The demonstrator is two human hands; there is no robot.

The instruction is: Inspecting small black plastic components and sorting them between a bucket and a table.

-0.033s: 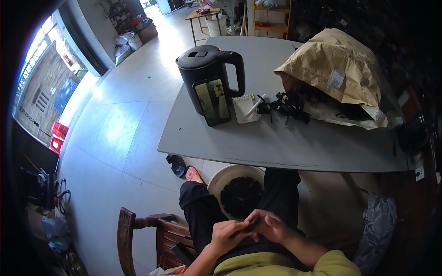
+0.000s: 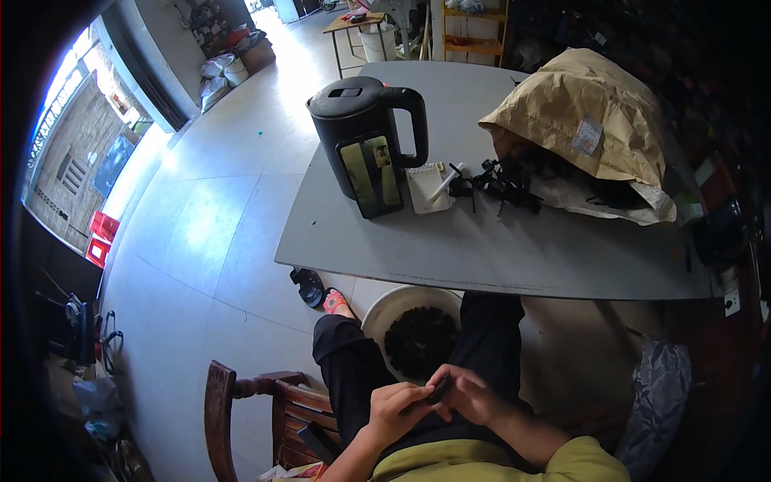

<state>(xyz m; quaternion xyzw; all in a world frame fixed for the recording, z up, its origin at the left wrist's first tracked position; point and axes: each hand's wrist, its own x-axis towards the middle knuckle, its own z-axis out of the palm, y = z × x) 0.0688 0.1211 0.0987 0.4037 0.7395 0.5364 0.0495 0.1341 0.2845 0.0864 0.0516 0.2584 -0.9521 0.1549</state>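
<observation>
Above my lap, a small dark piece (image 2: 439,390) is pinched between the fingers of my left hand (image 2: 397,406) and my right hand (image 2: 475,399). Fingers cover much of it, so its kind cannot be made out. Just beyond my hands, a pale round tub (image 2: 376,321) stands on the floor between my legs. Many small black pieces (image 2: 422,341) lie heaped inside it. On the grey table (image 2: 434,253) ahead, a tangle of black plastic parts (image 2: 506,186) spills beside the mouth of a brown paper bag (image 2: 590,108).
A black kettle (image 2: 357,145) stands on the table's left side, with a small notepad (image 2: 426,197) and a white pen (image 2: 444,185) next to it. The table's near edge passes over my knees. To my left is a wooden chair (image 2: 221,418); a patterned cloth (image 2: 658,402) hangs at right.
My fingers have shifted very slightly around the small dark piece. Everything else stands as before.
</observation>
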